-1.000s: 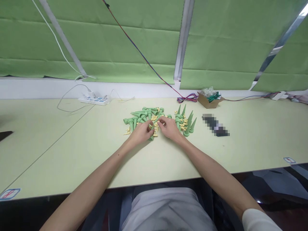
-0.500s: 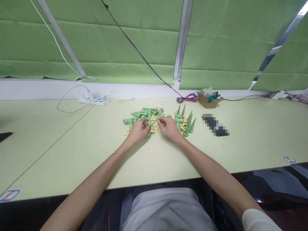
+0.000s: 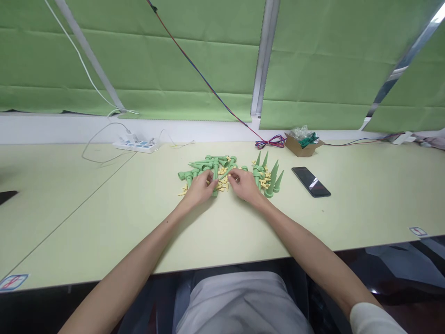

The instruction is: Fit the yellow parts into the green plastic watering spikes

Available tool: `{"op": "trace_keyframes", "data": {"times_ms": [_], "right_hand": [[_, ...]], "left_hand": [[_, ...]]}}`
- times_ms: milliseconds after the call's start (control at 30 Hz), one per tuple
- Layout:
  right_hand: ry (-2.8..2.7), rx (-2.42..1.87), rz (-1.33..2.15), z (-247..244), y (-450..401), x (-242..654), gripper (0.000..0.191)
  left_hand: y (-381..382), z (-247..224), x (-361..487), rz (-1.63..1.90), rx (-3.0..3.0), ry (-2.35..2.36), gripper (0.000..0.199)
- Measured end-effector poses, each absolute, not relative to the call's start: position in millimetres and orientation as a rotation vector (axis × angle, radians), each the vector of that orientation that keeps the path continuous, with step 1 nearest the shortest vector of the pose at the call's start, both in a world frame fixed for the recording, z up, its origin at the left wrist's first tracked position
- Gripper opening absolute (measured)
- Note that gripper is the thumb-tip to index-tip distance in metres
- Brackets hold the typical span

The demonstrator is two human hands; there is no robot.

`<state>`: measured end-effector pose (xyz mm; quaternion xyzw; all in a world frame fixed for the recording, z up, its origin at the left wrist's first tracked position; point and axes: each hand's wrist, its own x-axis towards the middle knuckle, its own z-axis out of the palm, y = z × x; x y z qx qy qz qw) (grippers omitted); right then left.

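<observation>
My left hand (image 3: 200, 187) is closed, with thumb and fingertips pinched against a green plastic watering spike (image 3: 216, 168) that has a wide cap end. My right hand (image 3: 244, 184) faces it, fingers curled together over small yellow valve pieces (image 3: 223, 184); what lies in its fingertips is too small to make out. Behind and left of my left hand is a pile of green spikes (image 3: 203, 164). Right of my right hand, more green spikes (image 3: 273, 178) stand point-up among yellow pieces (image 3: 264, 178).
A black phone (image 3: 311, 182) lies on the pale table (image 3: 222, 236) at the right. Along the wall are a small cardboard box (image 3: 302, 147) with plastic bags and green pieces, a coiled red-blue cable (image 3: 270, 142) and a white power strip (image 3: 136, 145).
The left fingertips have shifted slightly at the green spike, which has tilted a little. The right hand has hardly moved.
</observation>
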<state>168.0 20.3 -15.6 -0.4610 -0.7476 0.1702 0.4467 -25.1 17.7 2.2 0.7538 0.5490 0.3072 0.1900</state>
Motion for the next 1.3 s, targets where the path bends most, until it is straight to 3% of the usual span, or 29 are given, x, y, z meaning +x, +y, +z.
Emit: {"op": "trace_keyframes", "data": {"times_ms": [433, 1133, 1300], "right_hand": [[-1.853, -1.163, 0.426, -14.0, 18.8, 167.4, 0.017], [-1.859, -1.136, 0.428, -13.6, 18.3, 168.6, 0.020], [-1.848, -1.131, 0.415, -13.2, 18.0, 168.5, 0.021]], "left_hand": [[10.9, 8.6, -21.7, 0.647, 2.223, 1.580, 0.031], [13.0, 8.9, -23.9, 0.797, 2.208, 1.582, 0.040], [14.1, 10.5, -23.1, 0.902, 1.890, 1.470, 0.035]]}}
